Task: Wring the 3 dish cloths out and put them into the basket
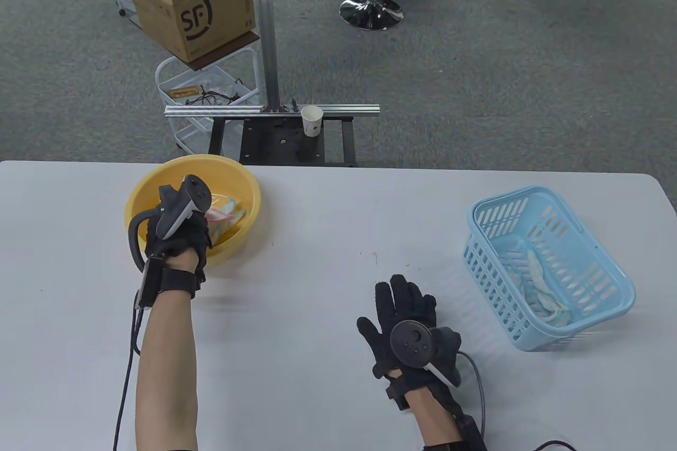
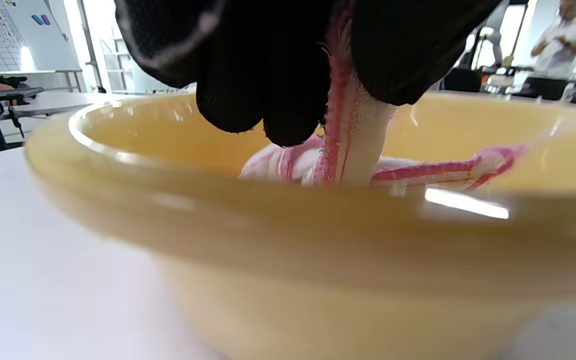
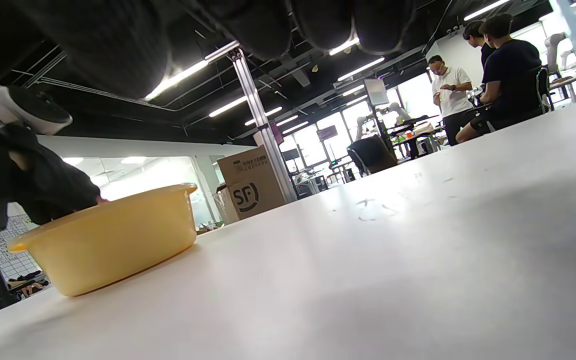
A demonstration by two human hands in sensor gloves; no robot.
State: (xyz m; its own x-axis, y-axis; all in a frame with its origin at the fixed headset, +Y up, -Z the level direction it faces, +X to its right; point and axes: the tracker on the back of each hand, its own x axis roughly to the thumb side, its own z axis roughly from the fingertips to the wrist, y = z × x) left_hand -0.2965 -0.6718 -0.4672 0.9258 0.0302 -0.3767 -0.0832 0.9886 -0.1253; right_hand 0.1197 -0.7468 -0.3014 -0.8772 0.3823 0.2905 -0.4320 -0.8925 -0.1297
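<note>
At the left of the table (image 1: 328, 218) the left hand (image 1: 177, 239) reaches down into the yellow bowl (image 1: 143, 192), its fingers (image 2: 278, 100) curled round a pink-edged cloth (image 2: 353, 135). The pinched part of the cloth stands nearly upright, rising from the rest of it, which lies bunched on the bowl's floor straight below the grip. So the cloth's long axis runs up and down, and a lift would probably draw it clear of the rim.

Towards the middle the right hand (image 1: 404, 324) is flat and low over the bare table, fingers spread, holding nothing. It sits between bowl and basket, somewhat nearer the basket.

At the right the blue basket (image 1: 608, 271) already holds pale, wrung-looking cloth (image 1: 539, 282), well apart from the bowl.
</note>
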